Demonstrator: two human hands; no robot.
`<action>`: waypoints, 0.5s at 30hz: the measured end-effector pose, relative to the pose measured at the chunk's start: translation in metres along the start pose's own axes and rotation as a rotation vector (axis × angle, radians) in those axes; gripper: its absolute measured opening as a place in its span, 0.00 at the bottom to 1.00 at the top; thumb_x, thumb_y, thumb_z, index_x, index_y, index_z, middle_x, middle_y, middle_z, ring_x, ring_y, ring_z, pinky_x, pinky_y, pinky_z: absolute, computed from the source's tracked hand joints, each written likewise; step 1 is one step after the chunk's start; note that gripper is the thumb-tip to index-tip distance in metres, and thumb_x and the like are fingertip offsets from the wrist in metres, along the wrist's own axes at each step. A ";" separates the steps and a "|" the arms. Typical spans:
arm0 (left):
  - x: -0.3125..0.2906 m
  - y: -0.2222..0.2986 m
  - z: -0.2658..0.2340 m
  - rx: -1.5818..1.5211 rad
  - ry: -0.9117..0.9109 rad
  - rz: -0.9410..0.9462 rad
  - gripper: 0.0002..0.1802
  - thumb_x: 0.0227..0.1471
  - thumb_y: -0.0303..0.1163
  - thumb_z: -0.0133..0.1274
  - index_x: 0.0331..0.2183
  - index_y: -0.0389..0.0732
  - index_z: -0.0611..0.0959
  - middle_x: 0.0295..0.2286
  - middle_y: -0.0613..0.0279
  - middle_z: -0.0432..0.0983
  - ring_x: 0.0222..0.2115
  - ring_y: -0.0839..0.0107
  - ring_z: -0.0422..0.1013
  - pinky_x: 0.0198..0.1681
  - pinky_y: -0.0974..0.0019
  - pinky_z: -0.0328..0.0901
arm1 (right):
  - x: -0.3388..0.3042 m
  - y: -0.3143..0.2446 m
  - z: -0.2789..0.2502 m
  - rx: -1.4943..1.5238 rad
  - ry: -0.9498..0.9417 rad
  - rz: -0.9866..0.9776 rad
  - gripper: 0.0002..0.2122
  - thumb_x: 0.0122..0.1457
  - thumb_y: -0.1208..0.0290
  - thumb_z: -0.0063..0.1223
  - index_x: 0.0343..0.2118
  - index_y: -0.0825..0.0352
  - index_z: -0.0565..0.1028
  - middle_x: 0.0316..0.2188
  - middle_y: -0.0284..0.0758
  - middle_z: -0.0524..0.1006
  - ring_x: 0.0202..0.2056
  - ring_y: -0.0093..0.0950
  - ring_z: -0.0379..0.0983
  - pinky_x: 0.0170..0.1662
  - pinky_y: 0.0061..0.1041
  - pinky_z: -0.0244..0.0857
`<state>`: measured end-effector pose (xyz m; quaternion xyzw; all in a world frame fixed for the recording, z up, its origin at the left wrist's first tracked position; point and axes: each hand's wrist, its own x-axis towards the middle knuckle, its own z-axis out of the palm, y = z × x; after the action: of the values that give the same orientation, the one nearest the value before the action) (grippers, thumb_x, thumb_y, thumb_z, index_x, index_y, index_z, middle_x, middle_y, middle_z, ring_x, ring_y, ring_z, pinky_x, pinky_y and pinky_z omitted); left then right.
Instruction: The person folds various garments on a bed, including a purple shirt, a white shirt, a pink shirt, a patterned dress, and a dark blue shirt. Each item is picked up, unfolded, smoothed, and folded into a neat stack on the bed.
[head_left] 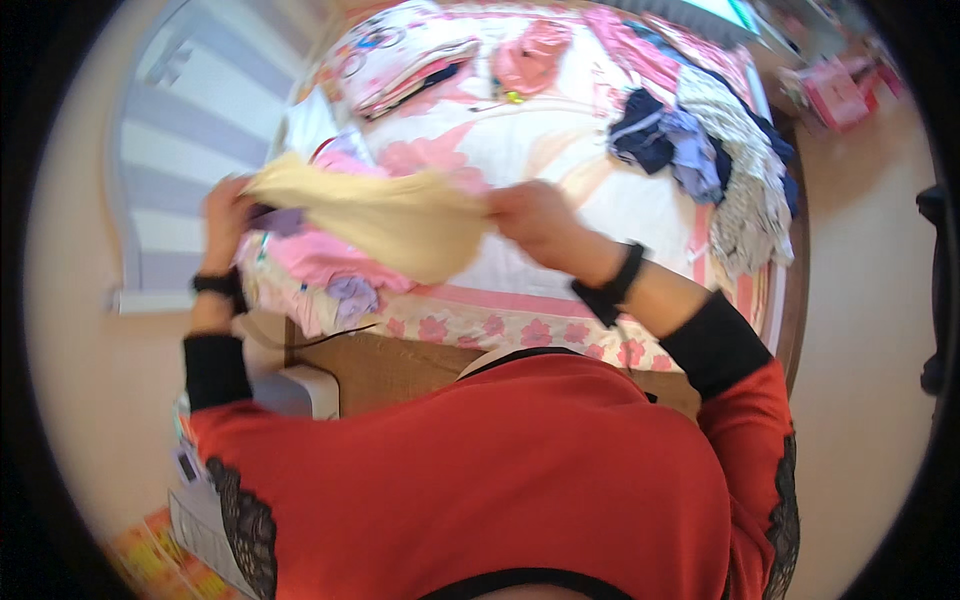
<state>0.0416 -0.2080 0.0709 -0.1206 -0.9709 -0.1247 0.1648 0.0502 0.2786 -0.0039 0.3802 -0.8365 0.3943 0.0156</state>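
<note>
Above the bed (560, 140), yellow cloth (385, 210) spans left hand (228, 212) to right hand (548, 226).

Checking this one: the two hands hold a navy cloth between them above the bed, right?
Not navy: the head view shows the cloth is pale yellow. The left hand and right hand hold it between them above the bed.
</note>
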 end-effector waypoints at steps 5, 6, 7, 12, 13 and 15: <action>-0.051 -0.077 -0.073 0.218 0.028 -0.194 0.14 0.51 0.22 0.51 0.42 0.39 0.83 0.30 0.54 0.74 0.33 0.56 0.72 0.39 0.57 0.67 | 0.047 -0.050 0.069 0.044 -0.266 -0.123 0.04 0.46 0.75 0.55 0.25 0.67 0.77 0.22 0.49 0.78 0.28 0.48 0.78 0.30 0.44 0.70; -0.066 -0.091 -0.073 0.418 0.020 -0.135 0.16 0.50 0.20 0.52 0.42 0.39 0.83 0.32 0.51 0.75 0.34 0.52 0.72 0.40 0.55 0.67 | 0.044 -0.054 0.074 0.117 -0.291 -0.143 0.04 0.47 0.74 0.55 0.25 0.69 0.77 0.22 0.49 0.77 0.29 0.49 0.78 0.31 0.45 0.70; -0.081 -0.103 -0.069 0.417 -0.044 -0.286 0.17 0.48 0.19 0.52 0.42 0.38 0.83 0.34 0.49 0.76 0.36 0.49 0.72 0.42 0.53 0.67 | 0.043 -0.057 0.080 0.143 -0.371 -0.078 0.06 0.48 0.73 0.54 0.25 0.70 0.77 0.22 0.50 0.77 0.29 0.50 0.78 0.32 0.46 0.70; -0.167 -0.140 0.005 0.597 -0.569 -0.586 0.12 0.53 0.30 0.51 0.39 0.43 0.84 0.38 0.47 0.77 0.40 0.46 0.73 0.43 0.48 0.67 | 0.008 0.011 0.068 0.144 -0.508 0.161 0.10 0.51 0.65 0.51 0.32 0.64 0.78 0.31 0.45 0.79 0.37 0.47 0.76 0.37 0.44 0.68; -0.177 -0.139 0.024 0.606 -0.645 -0.559 0.14 0.51 0.31 0.52 0.41 0.45 0.84 0.36 0.48 0.78 0.39 0.47 0.74 0.43 0.50 0.69 | -0.004 0.041 0.059 0.156 -0.582 0.303 0.11 0.51 0.63 0.50 0.31 0.64 0.77 0.32 0.45 0.79 0.36 0.48 0.75 0.38 0.45 0.68; -0.189 -0.127 0.068 0.448 -0.639 -0.664 0.16 0.49 0.31 0.54 0.42 0.45 0.85 0.33 0.50 0.80 0.36 0.51 0.76 0.42 0.53 0.70 | -0.047 0.104 0.032 0.080 -0.347 0.424 0.10 0.51 0.67 0.50 0.29 0.69 0.78 0.31 0.49 0.79 0.37 0.50 0.75 0.40 0.47 0.68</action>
<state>0.1600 -0.3448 -0.0834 0.2005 -0.9617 0.0840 -0.1670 0.0250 0.3288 -0.1087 0.2590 -0.8712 0.3507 -0.2258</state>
